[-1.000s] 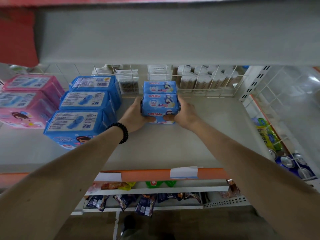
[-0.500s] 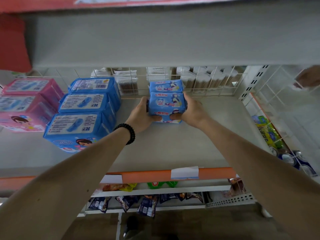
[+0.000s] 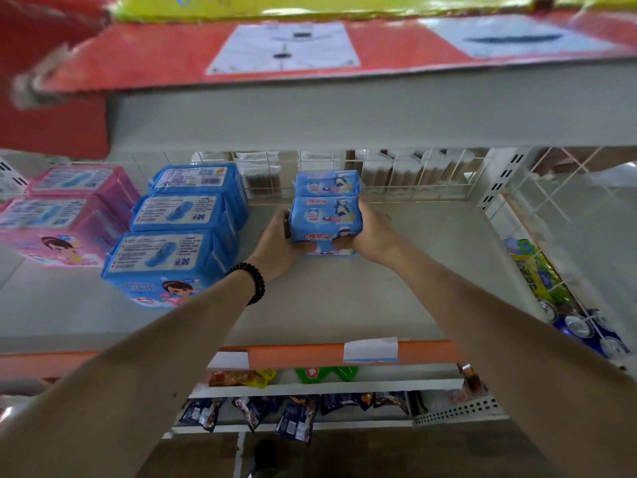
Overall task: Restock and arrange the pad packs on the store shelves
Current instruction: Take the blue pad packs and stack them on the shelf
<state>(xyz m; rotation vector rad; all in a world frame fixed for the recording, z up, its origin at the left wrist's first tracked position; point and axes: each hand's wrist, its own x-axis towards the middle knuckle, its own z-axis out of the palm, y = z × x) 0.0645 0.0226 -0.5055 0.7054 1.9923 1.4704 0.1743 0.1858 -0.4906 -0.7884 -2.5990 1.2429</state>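
Little has shifted among the goods since a second ago — both hands remain clamped on the same small blue pad pack (image 3: 325,220), and it is mostly the head that has tipped up, bringing the red price strip (image 3: 282,46) of the shelf above into view. That front pack sits on the grey shelf (image 3: 344,298), near its middle and towards the back, with a second matching pack (image 3: 325,182) touching it just behind, close to the wire back grille (image 3: 413,177). Left hand (image 3: 277,248) and right hand (image 3: 374,234) flank the pack, fingers curled round its sides and thumbs hooked over the front lower edge — a squeeze from both sides that, by my reading, squares it in line with the one behind. A black bead bracelet (image 3: 250,281) rings the left wrist. Well to the left stands a row of three larger blue pad packs (image 3: 179,215), and beyond them pink pad packs (image 3: 65,208). The bare shelf in front suggests the new row is only begun; more packs would go in front.
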